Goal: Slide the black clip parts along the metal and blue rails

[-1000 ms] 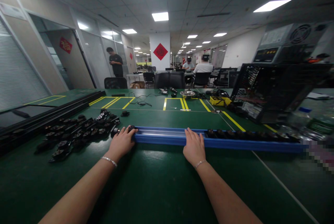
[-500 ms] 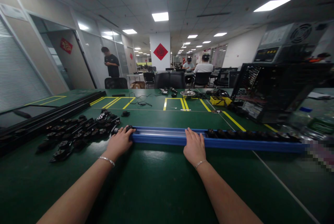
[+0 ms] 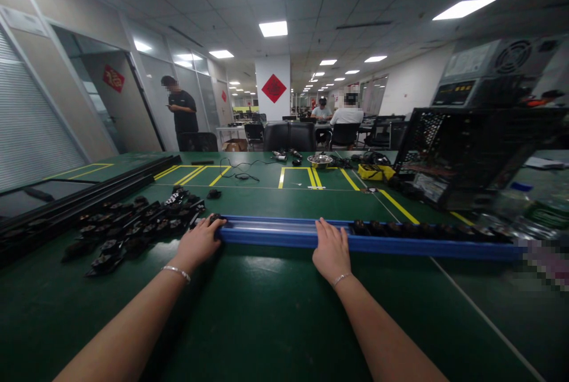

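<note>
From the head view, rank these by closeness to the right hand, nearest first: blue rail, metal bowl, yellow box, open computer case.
1. blue rail, under the right hand.
2. open computer case, to the right on the table.
3. yellow box and metal bowl, both far back across the table; too close to call.

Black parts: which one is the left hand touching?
The black part at the blue rail's left end, under the left hand's fingertips; the others lie apart.
</note>
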`<state>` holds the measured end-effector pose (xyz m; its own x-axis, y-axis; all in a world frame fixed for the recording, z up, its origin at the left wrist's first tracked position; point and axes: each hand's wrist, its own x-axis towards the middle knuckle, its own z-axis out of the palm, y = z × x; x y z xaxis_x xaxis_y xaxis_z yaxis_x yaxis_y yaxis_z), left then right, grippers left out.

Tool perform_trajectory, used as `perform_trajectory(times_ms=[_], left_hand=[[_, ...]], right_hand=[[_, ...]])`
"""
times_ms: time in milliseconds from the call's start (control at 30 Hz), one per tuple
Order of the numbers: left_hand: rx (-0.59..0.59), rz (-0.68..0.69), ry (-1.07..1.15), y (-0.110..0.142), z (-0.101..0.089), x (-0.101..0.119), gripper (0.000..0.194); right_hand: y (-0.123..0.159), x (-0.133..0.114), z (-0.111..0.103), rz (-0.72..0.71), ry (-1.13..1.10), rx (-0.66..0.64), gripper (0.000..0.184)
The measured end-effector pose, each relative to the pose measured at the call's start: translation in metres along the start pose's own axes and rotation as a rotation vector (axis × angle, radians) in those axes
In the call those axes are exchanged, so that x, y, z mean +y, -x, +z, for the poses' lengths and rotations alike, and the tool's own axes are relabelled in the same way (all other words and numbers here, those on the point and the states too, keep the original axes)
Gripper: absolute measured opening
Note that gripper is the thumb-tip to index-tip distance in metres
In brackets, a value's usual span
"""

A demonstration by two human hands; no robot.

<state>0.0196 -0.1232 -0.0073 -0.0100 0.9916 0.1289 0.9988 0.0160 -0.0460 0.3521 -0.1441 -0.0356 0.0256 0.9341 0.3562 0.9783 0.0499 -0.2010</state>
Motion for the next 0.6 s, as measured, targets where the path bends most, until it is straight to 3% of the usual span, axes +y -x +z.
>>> perform_trajectory(times_ms=[267, 600], left_hand=[[0.003, -0.016, -0.011, -0.001, 0.004, -0.019, 0.054], [0.038, -0.049, -0.035, 0.0, 0.005, -0.011, 0.051]], right_hand=[[-0.001, 0.001, 0.002, 0.008, -0.013, 0.016, 0.061], [-0.001, 0.001, 0.004, -0.008, -0.017, 0.018, 0.061]])
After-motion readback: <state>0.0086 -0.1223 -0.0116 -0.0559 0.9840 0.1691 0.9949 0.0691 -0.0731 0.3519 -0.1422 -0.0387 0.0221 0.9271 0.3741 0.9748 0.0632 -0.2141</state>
